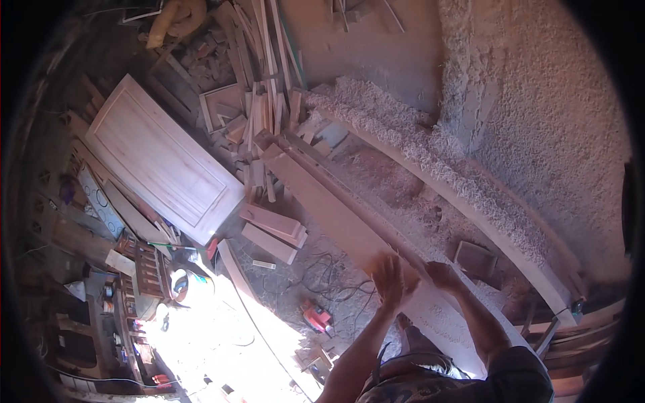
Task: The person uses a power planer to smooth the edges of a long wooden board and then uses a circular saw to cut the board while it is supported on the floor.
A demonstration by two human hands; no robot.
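Observation:
A long, wide wooden plank [342,228] stretches diagonally away from my body. Over its near half is my left hand [392,282], slightly blurred, its fingers stretched forward across the wood; I see nothing clearly held in it. My right hand [441,275] is closed at the plank's right edge, its fingers curled and partly hidden. Beside that edge, on the right, runs a second long timber [376,205]. Pale dust and shavings lie on the plank's near end, close to my body.
A panelled wooden door [164,158] leans at the left. Shorter boards [272,225], a red power tool [316,317] and loose cables [329,279] lie left of the plank. To the right, a long beam [463,208] borders heaped shavings [396,124]. Offcuts [269,107] crowd the far end.

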